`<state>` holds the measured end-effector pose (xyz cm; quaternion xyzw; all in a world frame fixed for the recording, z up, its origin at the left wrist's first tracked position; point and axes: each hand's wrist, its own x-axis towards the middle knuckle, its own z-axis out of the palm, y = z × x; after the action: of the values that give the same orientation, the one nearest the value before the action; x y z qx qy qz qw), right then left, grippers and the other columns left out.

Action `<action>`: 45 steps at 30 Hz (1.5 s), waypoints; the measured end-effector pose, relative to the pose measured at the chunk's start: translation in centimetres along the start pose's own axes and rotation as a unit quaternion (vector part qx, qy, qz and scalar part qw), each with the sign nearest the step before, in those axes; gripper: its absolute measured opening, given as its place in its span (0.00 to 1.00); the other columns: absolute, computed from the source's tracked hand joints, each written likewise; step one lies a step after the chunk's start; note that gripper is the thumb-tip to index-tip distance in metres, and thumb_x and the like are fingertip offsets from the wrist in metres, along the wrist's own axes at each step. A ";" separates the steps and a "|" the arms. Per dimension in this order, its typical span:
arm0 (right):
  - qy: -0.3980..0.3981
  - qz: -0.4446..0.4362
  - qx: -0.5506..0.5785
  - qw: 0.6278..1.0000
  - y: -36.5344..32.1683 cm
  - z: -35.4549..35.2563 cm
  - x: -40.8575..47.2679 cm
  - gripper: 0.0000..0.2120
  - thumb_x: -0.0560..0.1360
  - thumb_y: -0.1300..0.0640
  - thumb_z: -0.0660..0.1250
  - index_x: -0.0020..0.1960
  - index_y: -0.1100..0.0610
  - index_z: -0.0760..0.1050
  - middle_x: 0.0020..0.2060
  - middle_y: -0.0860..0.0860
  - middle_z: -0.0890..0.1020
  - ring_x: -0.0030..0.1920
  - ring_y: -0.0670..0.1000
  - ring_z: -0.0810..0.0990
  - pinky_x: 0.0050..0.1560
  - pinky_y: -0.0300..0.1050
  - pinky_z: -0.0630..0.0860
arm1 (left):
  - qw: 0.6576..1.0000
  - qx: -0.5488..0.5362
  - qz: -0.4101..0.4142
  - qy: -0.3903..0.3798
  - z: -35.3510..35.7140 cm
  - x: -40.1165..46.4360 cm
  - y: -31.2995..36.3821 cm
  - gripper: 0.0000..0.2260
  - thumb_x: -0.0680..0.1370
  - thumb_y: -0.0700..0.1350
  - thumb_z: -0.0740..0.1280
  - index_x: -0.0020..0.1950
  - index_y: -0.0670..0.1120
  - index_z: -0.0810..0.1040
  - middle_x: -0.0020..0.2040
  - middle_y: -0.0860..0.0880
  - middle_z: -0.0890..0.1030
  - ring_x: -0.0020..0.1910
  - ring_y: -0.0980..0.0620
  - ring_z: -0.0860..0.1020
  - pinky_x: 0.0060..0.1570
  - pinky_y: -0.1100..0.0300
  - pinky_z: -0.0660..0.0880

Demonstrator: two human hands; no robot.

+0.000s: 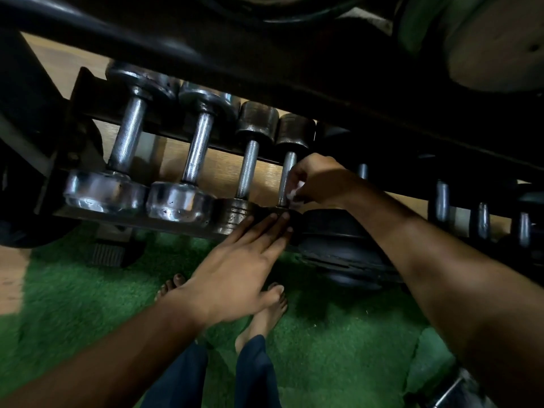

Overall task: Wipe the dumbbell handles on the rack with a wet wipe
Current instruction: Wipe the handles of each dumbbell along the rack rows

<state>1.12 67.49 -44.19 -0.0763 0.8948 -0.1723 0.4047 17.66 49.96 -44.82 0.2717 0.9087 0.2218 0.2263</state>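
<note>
- Low on the dark metal rack (pixel 141 217), a row of dumbbells is laid across the front and rear rails, handles pointing away from the viewer.
- Toward the rack's left end, two large chrome dumbbells (pixel 125 142) are set side by side, and two smaller dumbbells with dull black cylindrical heads are placed just to their right.
- The knurled steel handle (pixel 287 169) of the fourth dumbbell from the left is grasped near its front end by the right hand (pixel 319 179), whose grip is clenched around it.
- A crumpled white wet wipe (pixel 294 194) is pinched in that grip against the handle, and only a small part of it is seen between the fingers.
- The left hand (pixel 235 266) is laid flat, its grip released, with straight fingertips pressed on the front heads of the two black dumbbells at the rack's front rail.
- Further dark dumbbells (pixel 441 201) are seen blurred toward the rack's right end.
- Below the rack, green artificial turf (pixel 338 334) is spread, and two bare feet and dark blue trouser legs are seen on it.
</note>
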 end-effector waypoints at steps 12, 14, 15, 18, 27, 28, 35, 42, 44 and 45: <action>-0.003 0.079 0.108 0.991 0.6 0.7 1.1 0.09 0.65 0.56 0.81 0.36 0.57 0.82 0.31 0.52 0.84 0.33 0.48 0.83 0.34 0.40 0.80 | 1.000 0.009 -0.002 -0.005 0.1 0.1 -0.1 0.42 0.78 0.67 0.58 0.84 0.47 0.47 0.84 0.48 0.43 0.82 0.52 0.39 0.81 0.49 0.44; 0.032 0.096 0.175 0.979 1.0 0.8 1.5 0.08 0.65 0.62 0.80 0.33 0.58 0.82 0.32 0.56 0.84 0.35 0.53 0.84 0.37 0.45 0.82 | 1.000 0.009 -0.001 -0.007 0.1 0.0 -0.1 0.43 0.78 0.67 0.57 0.84 0.47 0.45 0.84 0.48 0.41 0.82 0.52 0.38 0.81 0.49 0.43; 0.055 0.102 0.200 0.973 1.0 0.8 1.7 0.08 0.65 0.65 0.79 0.33 0.58 0.81 0.33 0.57 0.84 0.38 0.56 0.85 0.39 0.48 0.82 | 1.000 0.010 -0.001 -0.004 0.1 0.0 -0.1 0.43 0.78 0.67 0.58 0.84 0.47 0.46 0.84 0.48 0.42 0.82 0.52 0.38 0.81 0.49 0.44; 0.133 0.115 0.280 0.944 0.9 0.8 2.4 0.07 0.69 0.71 0.73 0.35 0.63 0.79 0.36 0.59 0.84 0.41 0.58 0.85 0.43 0.50 0.82 | 1.000 0.011 -0.004 -0.001 0.3 0.0 -0.1 0.43 0.77 0.67 0.59 0.84 0.47 0.49 0.84 0.47 0.44 0.82 0.52 0.40 0.81 0.48 0.46; 0.197 0.161 0.122 0.959 -0.9 1.0 1.9 0.07 0.72 0.62 0.73 0.50 0.61 0.83 0.46 0.56 0.85 0.49 0.52 0.83 0.45 0.40 0.78 | 1.000 0.002 -0.005 -0.003 0.2 0.0 0.0 0.43 0.77 0.67 0.59 0.84 0.48 0.48 0.84 0.48 0.43 0.82 0.52 0.39 0.81 0.49 0.45; 0.164 0.171 0.105 0.966 -1.0 1.1 1.9 0.08 0.71 0.62 0.74 0.50 0.61 0.83 0.46 0.57 0.84 0.48 0.54 0.84 0.43 0.41 0.78 | 1.000 0.001 -0.003 -0.003 0.2 0.0 0.1 0.43 0.77 0.67 0.59 0.84 0.48 0.48 0.84 0.48 0.43 0.82 0.52 0.39 0.81 0.49 0.44; 0.008 0.067 0.014 0.998 -0.4 0.7 0.3 0.11 0.72 0.51 0.76 0.43 0.58 0.81 0.39 0.55 0.85 0.39 0.52 0.84 0.38 0.43 0.80 | 1.000 0.002 0.001 0.003 0.1 -0.1 -0.1 0.42 0.77 0.65 0.59 0.84 0.47 0.48 0.84 0.48 0.44 0.82 0.52 0.38 0.81 0.50 0.41; 0.152 0.062 0.220 0.961 0.9 -0.7 0.2 0.07 0.71 0.70 0.70 0.42 0.60 0.78 0.34 0.55 0.82 0.35 0.50 0.83 0.36 0.37 0.80 | 1.000 0.006 0.001 0.002 0.2 -0.1 -0.1 0.43 0.77 0.65 0.60 0.84 0.47 0.47 0.84 0.48 0.43 0.82 0.52 0.39 0.81 0.49 0.43; 0.192 0.057 0.096 0.975 0.7 -0.5 0.3 0.04 0.71 0.63 0.73 0.46 0.57 0.81 0.36 0.45 0.80 0.40 0.45 0.80 0.33 0.26 0.70 | 1.000 0.004 -0.001 0.003 0.2 -0.2 -0.1 0.43 0.77 0.65 0.60 0.84 0.47 0.46 0.84 0.48 0.42 0.82 0.52 0.38 0.81 0.49 0.43; 0.199 0.049 0.070 0.976 0.8 -0.4 0.6 0.05 0.73 0.61 0.73 0.48 0.56 0.82 0.38 0.44 0.79 0.43 0.45 0.78 0.33 0.27 0.68 | 1.000 0.004 -0.002 0.003 0.2 -0.2 0.0 0.43 0.77 0.65 0.59 0.84 0.47 0.46 0.84 0.48 0.42 0.82 0.52 0.38 0.81 0.49 0.43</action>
<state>0.47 68.14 -44.64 0.0320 0.9458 -0.2256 0.2312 17.87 49.90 -44.93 0.2706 0.9108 0.2180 0.2231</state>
